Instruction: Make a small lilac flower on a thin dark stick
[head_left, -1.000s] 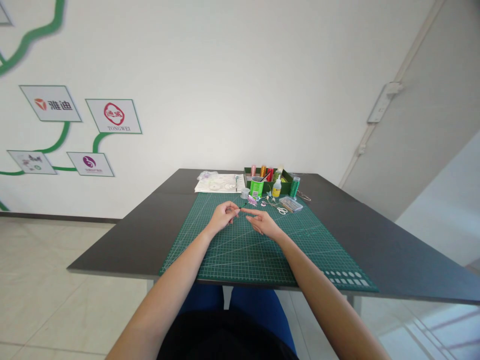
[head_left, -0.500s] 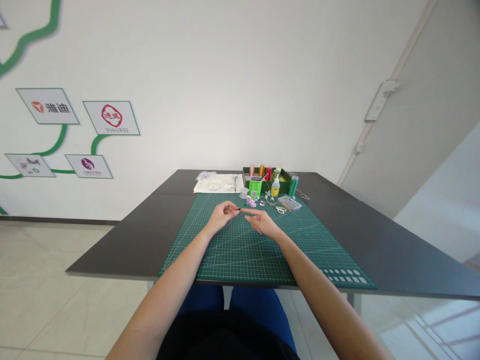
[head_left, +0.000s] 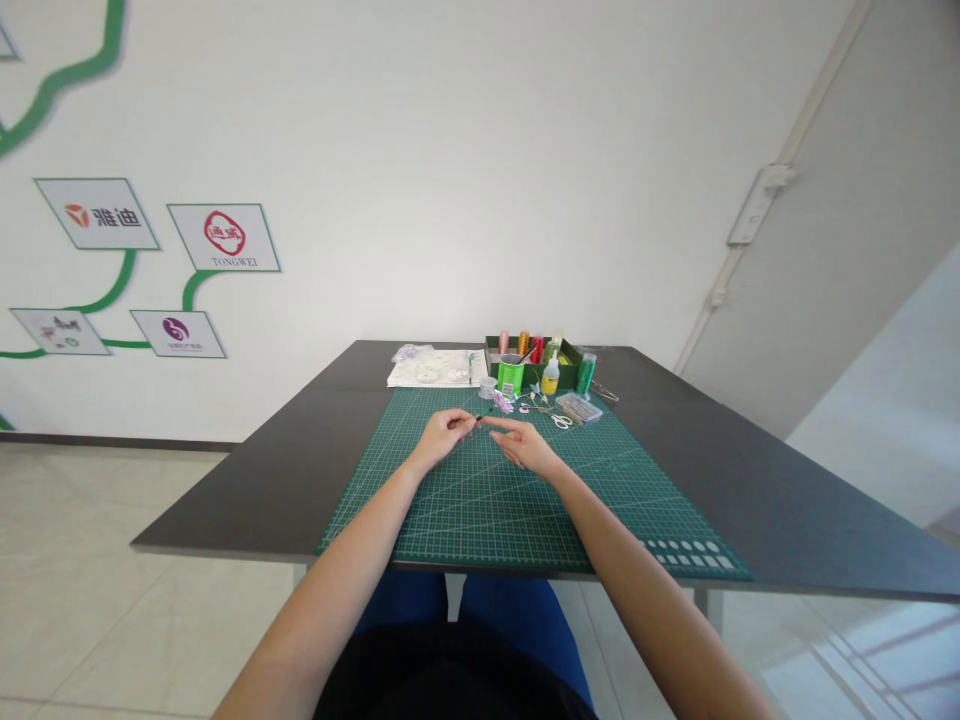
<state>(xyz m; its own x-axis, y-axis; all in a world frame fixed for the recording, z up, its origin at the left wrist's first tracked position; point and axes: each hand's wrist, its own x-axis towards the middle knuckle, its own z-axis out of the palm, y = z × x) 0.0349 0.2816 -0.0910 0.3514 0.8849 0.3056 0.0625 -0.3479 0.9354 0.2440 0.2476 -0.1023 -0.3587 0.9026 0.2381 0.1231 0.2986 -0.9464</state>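
Over the cutting mat (head_left: 480,500), my left hand (head_left: 444,436) is closed, thumb and fingertips pinching a thin dark green stem (head_left: 486,413). The stem points up and right towards a purple flower (head_left: 502,401); I cannot tell for certain whether the two are joined. My right hand (head_left: 529,447) has its index finger stretched out, the tip at the stem beside the left fingertips. Its other fingers sit lower and apart from the index finger, and nothing clear shows between them. White-handled scissors (head_left: 562,421) lie just beyond the right hand.
Behind the hands stand a green can (head_left: 511,376), a glue bottle (head_left: 550,376), a green box (head_left: 492,345) with thread spools, and a green glitter tube (head_left: 586,373). A clear case (head_left: 579,407) lies right. Drawn-on paper (head_left: 431,369) and a small round tub (head_left: 487,387) lie left.
My left hand has shifted very slightly down, its fingers still pinching the stem. The right hand stays almost where it was, index finger stretched out.
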